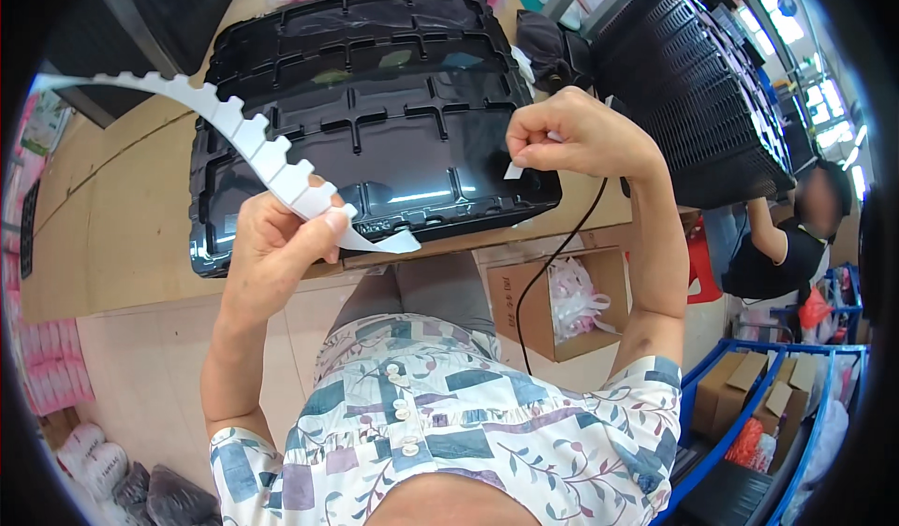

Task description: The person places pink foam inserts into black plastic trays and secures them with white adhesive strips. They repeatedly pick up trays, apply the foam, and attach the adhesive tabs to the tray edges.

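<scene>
Strip (249, 139), white and notched, lies clamped between left fingers (313, 237); right fingers (545, 156) pinch a white tab (513, 171).

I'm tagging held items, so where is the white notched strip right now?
In the head view, the white notched strip is left of centre, pinched in the left hand, arcing over the left part of the black tray.

- Before me, a tray (318, 156) is lying on the table (103, 217).
- My left hand (281, 241) is holding a strip (248, 135) across the tray's left side.
- My right hand (576, 135) is hovering at its right edge.
- Farther right, a stack (679, 91) is standing.
- Below the table edge, right of my legs (445, 290), a carton (541, 322) is sitting.
</scene>
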A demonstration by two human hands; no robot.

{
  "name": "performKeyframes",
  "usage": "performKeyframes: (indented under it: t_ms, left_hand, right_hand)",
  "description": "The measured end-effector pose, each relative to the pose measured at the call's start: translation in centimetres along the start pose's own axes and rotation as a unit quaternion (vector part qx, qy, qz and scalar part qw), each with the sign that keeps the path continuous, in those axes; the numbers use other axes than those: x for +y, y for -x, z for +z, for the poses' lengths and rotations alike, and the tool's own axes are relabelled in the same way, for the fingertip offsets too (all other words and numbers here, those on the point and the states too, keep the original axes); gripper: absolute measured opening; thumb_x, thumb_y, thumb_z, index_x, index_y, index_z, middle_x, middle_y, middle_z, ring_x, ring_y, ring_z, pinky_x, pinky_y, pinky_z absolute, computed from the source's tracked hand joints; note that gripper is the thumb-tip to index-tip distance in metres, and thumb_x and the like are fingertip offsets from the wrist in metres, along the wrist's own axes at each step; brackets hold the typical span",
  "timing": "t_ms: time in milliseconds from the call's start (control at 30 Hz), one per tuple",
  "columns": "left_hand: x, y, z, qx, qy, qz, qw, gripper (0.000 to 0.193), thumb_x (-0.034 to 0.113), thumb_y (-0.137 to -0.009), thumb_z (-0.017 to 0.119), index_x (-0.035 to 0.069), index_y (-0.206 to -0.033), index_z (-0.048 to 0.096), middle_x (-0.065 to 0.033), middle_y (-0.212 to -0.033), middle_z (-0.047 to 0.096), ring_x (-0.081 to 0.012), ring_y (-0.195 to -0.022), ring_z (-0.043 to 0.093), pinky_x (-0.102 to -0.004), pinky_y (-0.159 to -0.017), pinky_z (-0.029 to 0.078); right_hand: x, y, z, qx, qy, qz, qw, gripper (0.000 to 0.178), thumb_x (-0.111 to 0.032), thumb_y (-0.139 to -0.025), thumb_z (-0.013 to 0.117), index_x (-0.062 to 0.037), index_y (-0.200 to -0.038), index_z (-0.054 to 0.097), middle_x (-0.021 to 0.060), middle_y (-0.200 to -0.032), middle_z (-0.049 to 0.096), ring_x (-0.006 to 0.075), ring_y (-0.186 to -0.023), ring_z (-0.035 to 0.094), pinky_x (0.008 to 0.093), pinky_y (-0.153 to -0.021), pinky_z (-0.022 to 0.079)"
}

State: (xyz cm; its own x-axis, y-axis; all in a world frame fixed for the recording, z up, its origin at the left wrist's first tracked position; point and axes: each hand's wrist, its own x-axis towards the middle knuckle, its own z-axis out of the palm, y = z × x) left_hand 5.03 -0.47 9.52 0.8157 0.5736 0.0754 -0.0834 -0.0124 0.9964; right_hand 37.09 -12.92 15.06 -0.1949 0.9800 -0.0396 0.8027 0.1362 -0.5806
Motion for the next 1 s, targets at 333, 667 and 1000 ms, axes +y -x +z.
performKeyframes:
  t_ms: [333,667,1000]
  left_hand:
    - [-0.6,-0.2,-0.8,-0.007,0.042,0.008,0.999,0.007,0.008,-0.091,0.062,0.001,-0.092,0.064,-0.0013,-0.077,0.061,-0.0046,-0.062,0.054,-0.0205,-0.055,0.043]
    - [-0.6,-0.3,-0.9,-0.018,0.053,-0.002,0.998,0.006,0.007,-0.089,0.064,0.001,-0.090,0.065,-0.0025,-0.080,0.060,-0.0050,-0.063,0.054,-0.0205,-0.055,0.043]
    - [-0.7,-0.3,-0.9,-0.031,0.038,0.020,0.999,0.008,0.007,-0.089,0.065,-0.001,-0.086,0.066,-0.0039,-0.079,0.060,-0.0075,-0.063,0.055,-0.0225,-0.056,0.044]
  right_hand:
    - [0.9,-0.5,2.4,0.079,0.078,0.019,0.994,0.012,-0.013,-0.083,0.067,-0.0014,-0.080,0.065,0.0140,-0.068,0.065,0.0300,-0.065,0.066,0.0370,-0.064,0.051]
    - [0.7,-0.7,2.9,0.100,0.145,-0.007,0.984,0.010,-0.009,-0.079,0.064,-0.0002,-0.075,0.062,0.0146,-0.070,0.066,0.0321,-0.065,0.066,0.0388,-0.062,0.052]
    - [-0.5,-1.0,4.0,0.096,0.292,-0.093,0.947,0.012,-0.004,-0.076,0.062,-0.0013,-0.073,0.052,0.0138,-0.062,0.060,0.0332,-0.057,0.063,0.0393,-0.055,0.051]
